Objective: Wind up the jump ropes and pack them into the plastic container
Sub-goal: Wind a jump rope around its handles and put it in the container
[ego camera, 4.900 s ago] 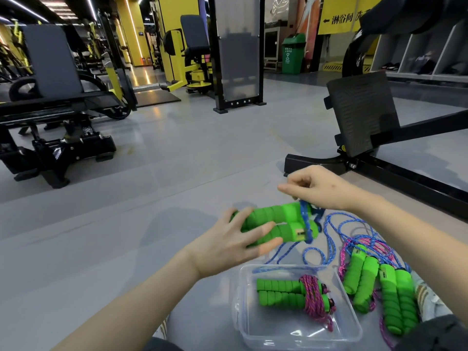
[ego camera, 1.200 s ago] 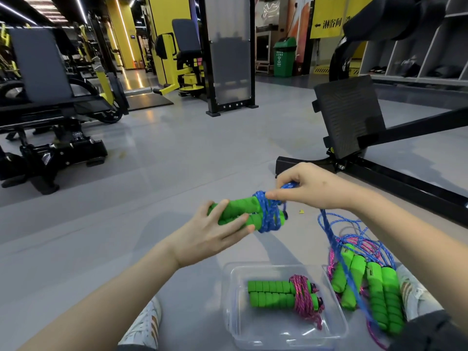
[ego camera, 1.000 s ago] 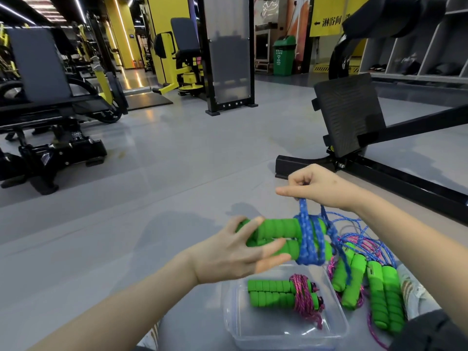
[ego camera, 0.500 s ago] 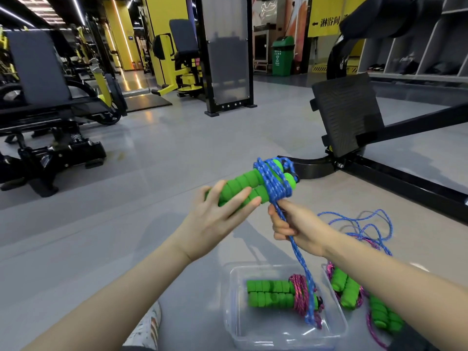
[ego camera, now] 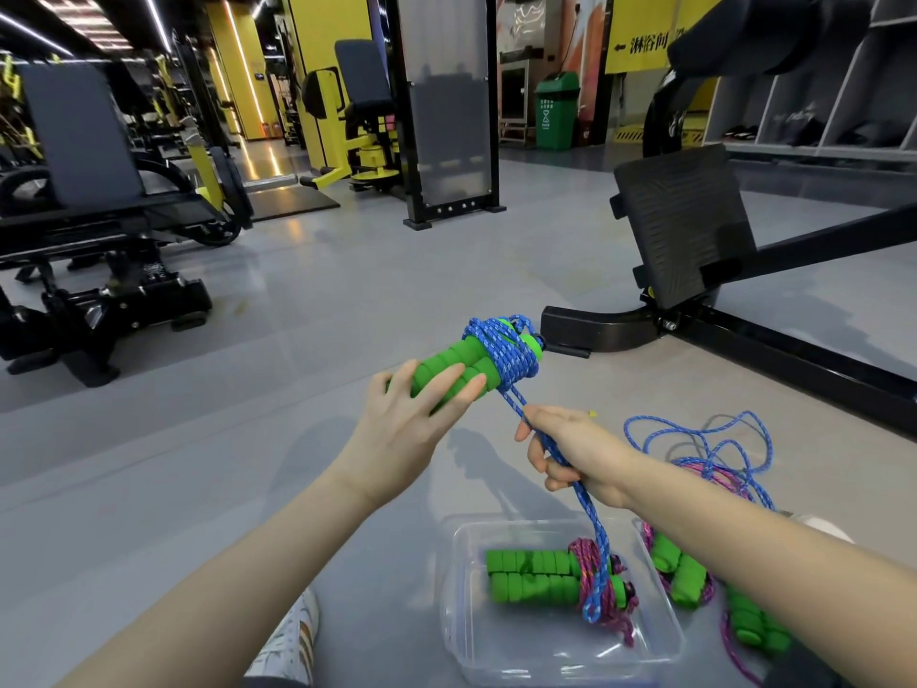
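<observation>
Blue braided jump rope [ego camera: 503, 352] half-wound on its green foam handles [ego camera: 449, 359], 12 o'clock of clear plastic container [ego camera: 521, 643]. Left hand [ego camera: 412, 429] grips handles, right hand [ego camera: 578, 449] clenches slack. Pink wound rope [ego camera: 533, 576] packed inside; loose ropes [ego camera: 682, 576] at 3 o'clock of it not yet wound.

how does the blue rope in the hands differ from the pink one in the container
The blue rope is held up by the left hand; the pink rope lies in the plastic container. The blue rope is partly wound, its tail running through the right hand; the pink rope looks fully wound. Both wrap paired green handles.
</observation>
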The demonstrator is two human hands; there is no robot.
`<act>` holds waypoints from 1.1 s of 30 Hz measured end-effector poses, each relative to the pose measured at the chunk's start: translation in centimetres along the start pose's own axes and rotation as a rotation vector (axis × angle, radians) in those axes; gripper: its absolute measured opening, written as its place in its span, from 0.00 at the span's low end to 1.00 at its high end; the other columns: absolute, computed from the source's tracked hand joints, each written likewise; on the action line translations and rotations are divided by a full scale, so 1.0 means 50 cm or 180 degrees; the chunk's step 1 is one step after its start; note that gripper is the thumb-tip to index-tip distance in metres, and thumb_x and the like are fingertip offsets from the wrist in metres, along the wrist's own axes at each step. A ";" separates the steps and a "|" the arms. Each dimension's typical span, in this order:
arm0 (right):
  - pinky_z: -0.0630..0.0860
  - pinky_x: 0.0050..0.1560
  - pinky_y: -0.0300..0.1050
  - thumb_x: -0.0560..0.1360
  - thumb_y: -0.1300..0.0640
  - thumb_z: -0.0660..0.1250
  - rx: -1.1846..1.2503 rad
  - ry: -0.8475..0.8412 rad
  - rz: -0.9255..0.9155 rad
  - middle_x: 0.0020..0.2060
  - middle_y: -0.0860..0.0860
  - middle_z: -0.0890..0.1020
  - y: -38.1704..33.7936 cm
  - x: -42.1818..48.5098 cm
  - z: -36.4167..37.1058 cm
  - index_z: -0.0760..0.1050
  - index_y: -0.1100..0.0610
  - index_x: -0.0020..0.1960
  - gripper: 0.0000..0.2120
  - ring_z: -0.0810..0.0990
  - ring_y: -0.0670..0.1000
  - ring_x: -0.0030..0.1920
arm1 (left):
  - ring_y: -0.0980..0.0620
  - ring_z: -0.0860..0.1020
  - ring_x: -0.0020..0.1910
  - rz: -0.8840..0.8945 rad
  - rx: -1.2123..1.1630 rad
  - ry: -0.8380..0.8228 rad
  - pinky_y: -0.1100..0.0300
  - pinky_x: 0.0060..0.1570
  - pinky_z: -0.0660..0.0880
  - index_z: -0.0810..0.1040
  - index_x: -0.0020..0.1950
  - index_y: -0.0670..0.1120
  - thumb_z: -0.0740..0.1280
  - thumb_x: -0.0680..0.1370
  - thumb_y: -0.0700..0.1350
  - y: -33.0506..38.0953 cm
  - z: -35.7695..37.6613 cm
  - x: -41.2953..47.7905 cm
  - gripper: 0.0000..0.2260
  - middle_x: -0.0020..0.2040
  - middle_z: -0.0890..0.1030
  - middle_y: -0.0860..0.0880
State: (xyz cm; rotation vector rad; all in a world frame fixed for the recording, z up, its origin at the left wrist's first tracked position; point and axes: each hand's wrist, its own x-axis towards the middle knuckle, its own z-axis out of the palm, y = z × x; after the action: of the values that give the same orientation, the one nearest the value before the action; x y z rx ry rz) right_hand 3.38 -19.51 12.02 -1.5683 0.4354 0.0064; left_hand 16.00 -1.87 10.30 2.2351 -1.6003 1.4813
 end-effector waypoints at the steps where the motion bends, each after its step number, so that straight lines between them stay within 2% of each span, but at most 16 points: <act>1: 0.63 0.21 0.35 0.82 0.53 0.54 -0.0135 0.0026 -0.0005 0.22 0.53 0.69 -0.002 0.000 0.003 0.70 0.58 0.40 0.15 0.56 0.46 0.16 | 0.41 0.75 0.48 -0.0082 -0.0049 -0.0041 0.56 0.39 0.67 0.67 0.68 0.50 0.58 0.70 0.33 0.003 0.004 0.000 0.27 0.62 0.69 0.51; 3: 0.63 0.22 0.36 0.81 0.53 0.53 -0.0507 0.0063 -0.0079 0.21 0.51 0.68 -0.016 0.001 0.010 0.68 0.57 0.37 0.16 0.58 0.46 0.17 | 0.41 0.77 0.45 -0.0241 -0.0154 -0.0146 0.56 0.37 0.68 0.67 0.67 0.50 0.65 0.65 0.31 0.006 0.007 0.001 0.32 0.61 0.69 0.51; 6: 0.64 0.23 0.37 0.81 0.53 0.53 -0.1216 0.0026 -0.0272 0.24 0.51 0.65 -0.052 -0.004 0.008 0.68 0.56 0.37 0.16 0.61 0.46 0.21 | 0.39 0.77 0.44 -0.0116 0.0007 -0.0292 0.55 0.36 0.68 0.67 0.66 0.50 0.58 0.64 0.32 -0.011 0.008 0.006 0.31 0.61 0.69 0.50; 10: 0.71 0.27 0.41 0.80 0.51 0.57 -0.2233 -0.0211 -0.0582 0.26 0.50 0.64 -0.115 -0.022 -0.034 0.72 0.56 0.36 0.16 0.64 0.49 0.25 | 0.38 0.76 0.44 0.0226 0.0379 -0.0765 0.53 0.36 0.69 0.67 0.66 0.47 0.64 0.61 0.32 -0.056 0.005 -0.024 0.33 0.58 0.71 0.48; 12: 0.71 0.30 0.47 0.77 0.48 0.61 -0.2597 -0.0226 -0.0796 0.28 0.52 0.66 -0.141 -0.027 -0.055 0.75 0.55 0.36 0.15 0.67 0.49 0.24 | 0.39 0.76 0.43 0.0522 0.0433 -0.0914 0.53 0.35 0.69 0.67 0.66 0.46 0.58 0.65 0.32 -0.059 -0.005 -0.045 0.29 0.55 0.75 0.47; 15: 0.64 0.25 0.37 0.76 0.49 0.65 -0.2689 -0.0092 -0.1296 0.27 0.51 0.66 -0.159 -0.028 -0.066 0.77 0.56 0.36 0.14 0.64 0.44 0.22 | 0.38 0.77 0.44 0.1099 0.0239 -0.0980 0.51 0.36 0.72 0.66 0.68 0.46 0.50 0.72 0.34 -0.029 -0.013 -0.048 0.25 0.58 0.75 0.46; 17: 0.60 0.24 0.36 0.75 0.50 0.67 -0.2649 -0.0022 -0.1545 0.27 0.52 0.66 -0.157 -0.019 -0.070 0.77 0.57 0.35 0.14 0.62 0.45 0.24 | 0.36 0.78 0.47 0.1481 0.0121 -0.0805 0.49 0.40 0.74 0.66 0.70 0.47 0.48 0.77 0.35 0.001 -0.020 -0.046 0.23 0.60 0.74 0.47; 18: 0.60 0.23 0.37 0.75 0.49 0.67 -0.2565 0.0002 -0.1505 0.27 0.53 0.66 -0.147 -0.010 -0.077 0.76 0.56 0.35 0.14 0.62 0.47 0.26 | 0.36 0.78 0.49 0.1595 0.0031 -0.0638 0.48 0.41 0.74 0.66 0.70 0.47 0.48 0.79 0.36 0.019 -0.027 -0.044 0.21 0.61 0.74 0.47; 20: 0.59 0.21 0.37 0.75 0.48 0.67 -0.2126 -0.0022 -0.1252 0.26 0.52 0.64 -0.119 0.006 -0.097 0.73 0.56 0.34 0.15 0.63 0.49 0.28 | 0.36 0.77 0.51 0.1556 -0.0258 -0.0288 0.48 0.43 0.73 0.67 0.71 0.49 0.56 0.80 0.37 0.055 -0.051 -0.037 0.19 0.63 0.73 0.48; 23: 0.62 0.26 0.33 0.70 0.49 0.72 -0.0883 -0.0256 -0.0835 0.24 0.48 0.64 -0.074 0.020 -0.133 0.71 0.60 0.37 0.16 0.62 0.46 0.27 | 0.36 0.78 0.51 0.1362 -0.0656 0.0196 0.51 0.42 0.73 0.68 0.69 0.50 0.62 0.80 0.39 0.087 -0.083 -0.005 0.18 0.63 0.75 0.49; 25: 0.67 0.27 0.34 0.68 0.50 0.73 -0.0050 -0.0419 -0.0491 0.25 0.48 0.70 -0.040 0.027 -0.145 0.72 0.61 0.39 0.16 0.68 0.45 0.25 | 0.37 0.78 0.52 0.1312 -0.0732 0.0398 0.51 0.43 0.73 0.69 0.68 0.50 0.61 0.80 0.40 0.091 -0.088 0.018 0.16 0.63 0.75 0.49; 27: 0.76 0.32 0.40 0.63 0.51 0.75 0.0877 -0.0753 -0.0087 0.33 0.56 0.79 0.000 0.031 -0.142 0.75 0.63 0.40 0.16 0.78 0.50 0.31 | 0.37 0.77 0.53 0.1094 -0.0730 0.0461 0.50 0.45 0.72 0.69 0.68 0.50 0.58 0.81 0.39 0.090 -0.079 0.031 0.16 0.64 0.73 0.49; 29: 0.79 0.36 0.42 0.57 0.52 0.78 0.1394 -0.0918 -0.0260 0.39 0.58 0.82 0.036 0.032 -0.119 0.81 0.61 0.40 0.17 0.81 0.52 0.36 | 0.38 0.76 0.53 0.0803 -0.0704 0.0415 0.50 0.44 0.72 0.68 0.69 0.50 0.56 0.81 0.38 0.090 -0.066 0.032 0.17 0.65 0.71 0.49; 31: 0.76 0.31 0.38 0.59 0.56 0.75 0.1779 -0.0834 -0.0408 0.33 0.52 0.80 0.048 0.022 -0.079 0.82 0.56 0.34 0.06 0.77 0.47 0.30 | 0.39 0.74 0.54 0.0586 -0.0656 0.0307 0.51 0.43 0.72 0.67 0.69 0.50 0.54 0.80 0.37 0.091 -0.057 0.023 0.18 0.66 0.70 0.49; 32: 0.71 0.27 0.36 0.64 0.58 0.72 0.2010 -0.0741 -0.0381 0.28 0.49 0.76 0.045 0.016 -0.060 0.80 0.55 0.32 0.03 0.71 0.44 0.26 | 0.39 0.73 0.54 0.0505 -0.0631 0.0237 0.51 0.43 0.72 0.67 0.69 0.49 0.52 0.80 0.36 0.092 -0.053 0.016 0.20 0.66 0.69 0.49; 33: 0.66 0.25 0.34 0.70 0.60 0.67 0.2162 -0.0662 -0.0367 0.25 0.48 0.71 0.038 0.010 -0.044 0.76 0.56 0.33 0.07 0.65 0.43 0.24 | 0.40 0.72 0.54 0.0432 -0.0602 0.0180 0.52 0.42 0.72 0.67 0.69 0.49 0.50 0.79 0.35 0.092 -0.050 0.010 0.21 0.66 0.69 0.49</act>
State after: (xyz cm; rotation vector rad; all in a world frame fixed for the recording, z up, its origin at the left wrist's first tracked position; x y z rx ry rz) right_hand 2.75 -21.72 10.18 -0.9078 0.1525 -0.0609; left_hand 10.96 -3.17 9.85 2.0037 -1.8223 1.3428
